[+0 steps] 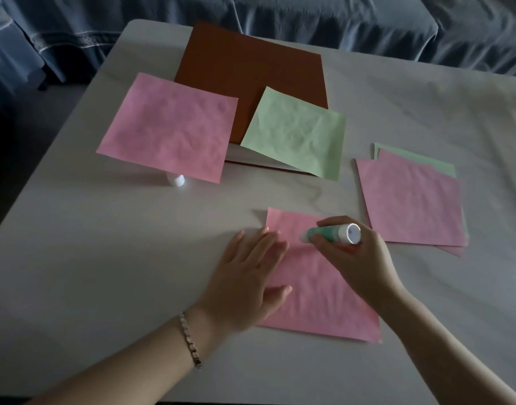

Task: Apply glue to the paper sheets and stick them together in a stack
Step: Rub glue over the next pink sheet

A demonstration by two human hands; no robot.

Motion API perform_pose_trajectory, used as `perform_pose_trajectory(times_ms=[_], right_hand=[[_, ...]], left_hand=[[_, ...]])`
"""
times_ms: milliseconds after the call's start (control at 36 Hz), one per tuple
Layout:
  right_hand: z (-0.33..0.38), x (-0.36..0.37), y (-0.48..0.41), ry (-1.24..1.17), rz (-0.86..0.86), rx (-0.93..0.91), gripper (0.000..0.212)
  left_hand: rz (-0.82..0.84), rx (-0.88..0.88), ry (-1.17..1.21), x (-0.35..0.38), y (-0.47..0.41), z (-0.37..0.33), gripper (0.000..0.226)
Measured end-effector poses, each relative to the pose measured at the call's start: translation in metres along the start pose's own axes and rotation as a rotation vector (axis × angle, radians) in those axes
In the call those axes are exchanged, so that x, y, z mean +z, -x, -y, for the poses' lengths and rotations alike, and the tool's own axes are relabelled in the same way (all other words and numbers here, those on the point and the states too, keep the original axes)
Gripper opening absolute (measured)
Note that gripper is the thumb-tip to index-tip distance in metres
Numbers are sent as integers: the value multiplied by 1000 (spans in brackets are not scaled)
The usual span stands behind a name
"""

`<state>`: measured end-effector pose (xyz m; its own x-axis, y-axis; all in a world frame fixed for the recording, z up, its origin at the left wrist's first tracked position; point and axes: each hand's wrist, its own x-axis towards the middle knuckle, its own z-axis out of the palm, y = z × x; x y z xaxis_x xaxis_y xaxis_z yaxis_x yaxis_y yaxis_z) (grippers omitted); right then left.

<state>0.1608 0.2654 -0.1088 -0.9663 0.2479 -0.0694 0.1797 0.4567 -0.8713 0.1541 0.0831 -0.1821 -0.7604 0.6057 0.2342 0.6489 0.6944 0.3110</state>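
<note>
Roughly midway, I'd say. On the near part of the worktop (104, 258) lies a pink sheet (318, 287), and the person's left hand (248, 276) rests flat across its left edge, fingers (268, 244) straight and spread, pressing the paper down and holding nothing. The right hand (356, 258) has its fingers curled round a green glue stick (329, 233), uncapped, its tip down on the far part of that sheet. I cannot make out any glue on the paper in this dim light.

Just to the right sits a small stack (411, 200), a pink sheet on top with a green one (411, 159) showing at its far edge and more pink peeking out below. That looks like the finished part.

Farther off, a loose pink sheet (169, 127) lies propped over a small white cap (176, 179), and a loose green sheet (294, 133) leans on a brown card (250, 68). By my reckoning, the near sheet needs coating and laying on the stack, and those two far sheets are yet to come.
</note>
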Motion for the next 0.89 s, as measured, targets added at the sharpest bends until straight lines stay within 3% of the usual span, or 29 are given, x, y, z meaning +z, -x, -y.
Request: perform_pose_trajectory(times_ms=[278, 528, 889], right_hand=[[10, 18, -18, 195, 117, -43, 9], [21, 22, -25, 291, 198, -110, 8], [20, 29, -47, 294, 51, -68, 7]], left_hand=[[-4, -119, 31, 1, 1, -2, 78], [9, -140, 38, 1, 3, -2, 79], [7, -201, 32, -2, 3, -4, 81]])
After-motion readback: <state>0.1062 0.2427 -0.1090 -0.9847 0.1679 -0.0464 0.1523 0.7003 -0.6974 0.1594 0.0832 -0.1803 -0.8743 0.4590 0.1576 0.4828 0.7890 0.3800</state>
